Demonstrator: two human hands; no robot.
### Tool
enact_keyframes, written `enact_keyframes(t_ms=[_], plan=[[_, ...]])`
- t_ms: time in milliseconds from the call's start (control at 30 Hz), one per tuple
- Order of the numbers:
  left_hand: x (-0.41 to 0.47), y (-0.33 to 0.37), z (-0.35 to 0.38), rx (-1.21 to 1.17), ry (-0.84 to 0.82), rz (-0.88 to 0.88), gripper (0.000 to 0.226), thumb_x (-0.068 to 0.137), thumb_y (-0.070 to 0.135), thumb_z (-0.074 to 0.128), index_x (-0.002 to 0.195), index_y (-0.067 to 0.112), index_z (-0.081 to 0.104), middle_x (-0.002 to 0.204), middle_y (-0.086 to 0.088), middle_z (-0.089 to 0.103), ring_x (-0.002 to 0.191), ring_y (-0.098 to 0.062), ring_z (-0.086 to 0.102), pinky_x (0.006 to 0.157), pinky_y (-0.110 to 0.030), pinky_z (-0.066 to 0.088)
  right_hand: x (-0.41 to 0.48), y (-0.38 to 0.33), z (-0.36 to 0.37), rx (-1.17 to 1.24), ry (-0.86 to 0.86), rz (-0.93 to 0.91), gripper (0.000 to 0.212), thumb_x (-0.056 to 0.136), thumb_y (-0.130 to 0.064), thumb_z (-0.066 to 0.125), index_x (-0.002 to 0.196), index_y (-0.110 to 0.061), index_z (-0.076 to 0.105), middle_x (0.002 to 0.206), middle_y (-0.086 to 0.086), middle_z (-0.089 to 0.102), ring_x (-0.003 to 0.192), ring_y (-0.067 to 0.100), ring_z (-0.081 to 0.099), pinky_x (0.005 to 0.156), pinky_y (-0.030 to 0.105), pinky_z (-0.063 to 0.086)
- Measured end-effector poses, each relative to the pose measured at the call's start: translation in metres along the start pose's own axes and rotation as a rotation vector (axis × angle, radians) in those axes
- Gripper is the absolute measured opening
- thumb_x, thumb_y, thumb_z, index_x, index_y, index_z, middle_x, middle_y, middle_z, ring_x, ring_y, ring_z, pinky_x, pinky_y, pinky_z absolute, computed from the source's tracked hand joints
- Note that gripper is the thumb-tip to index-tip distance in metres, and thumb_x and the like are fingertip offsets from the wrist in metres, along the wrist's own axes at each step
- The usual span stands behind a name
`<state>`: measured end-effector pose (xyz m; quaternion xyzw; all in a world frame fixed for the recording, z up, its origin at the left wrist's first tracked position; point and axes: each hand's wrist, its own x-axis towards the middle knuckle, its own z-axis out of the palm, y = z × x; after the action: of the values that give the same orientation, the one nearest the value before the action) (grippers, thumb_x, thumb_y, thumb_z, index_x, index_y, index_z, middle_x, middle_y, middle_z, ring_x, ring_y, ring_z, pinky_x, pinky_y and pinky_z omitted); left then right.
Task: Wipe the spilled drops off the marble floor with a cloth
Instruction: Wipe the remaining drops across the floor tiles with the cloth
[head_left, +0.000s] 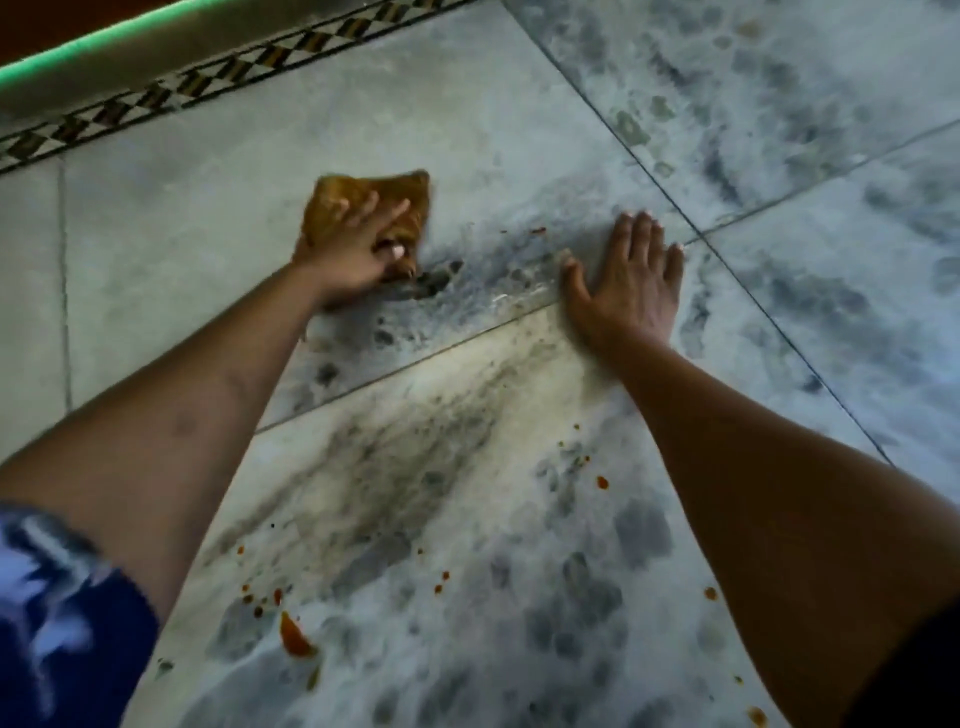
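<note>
Left hand (358, 249) is pressing the orange-brown cloth (410, 200) onto the marble floor (467, 130), fingers (387, 221) lying over it and thumb pinching a bunched fold at its near edge. Right hand (631, 283) is resting flat on the floor, apart from the cloth, fingers straight, slightly spread, holding nothing. Orange-red drops (296, 636) are lying on the nearer slab between the forearms; small specks (537, 230) are sitting between the hands.

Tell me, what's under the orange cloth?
The cloth lies on the marble floor, with the left hand gripping it from above. Whether anything spilled is beneath it cannot be seen; the cloth covers that spot. Orange drops show nearer the camera.
</note>
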<state>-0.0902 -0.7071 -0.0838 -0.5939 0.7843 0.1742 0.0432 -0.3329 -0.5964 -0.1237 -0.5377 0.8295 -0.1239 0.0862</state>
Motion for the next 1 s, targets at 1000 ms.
enact_keyframes(t_ms=[1000], plan=[[0.023, 0.004, 0.009, 0.149, 0.062, 0.174, 0.057, 0.088, 0.064, 0.033, 0.141, 0.054, 0.014, 0.160, 0.007, -0.003, 0.146, -0.028, -0.005, 0.111, -0.060, 0.003, 0.003, -0.001, 0.002, -0.034, -0.027, -0.018, 0.073, 0.093, -0.052, 0.024, 0.150, -0.012, 0.002, 0.158, 0.011, -0.003, 0.146, 0.022, -0.005, 0.117, 0.039, -0.006]])
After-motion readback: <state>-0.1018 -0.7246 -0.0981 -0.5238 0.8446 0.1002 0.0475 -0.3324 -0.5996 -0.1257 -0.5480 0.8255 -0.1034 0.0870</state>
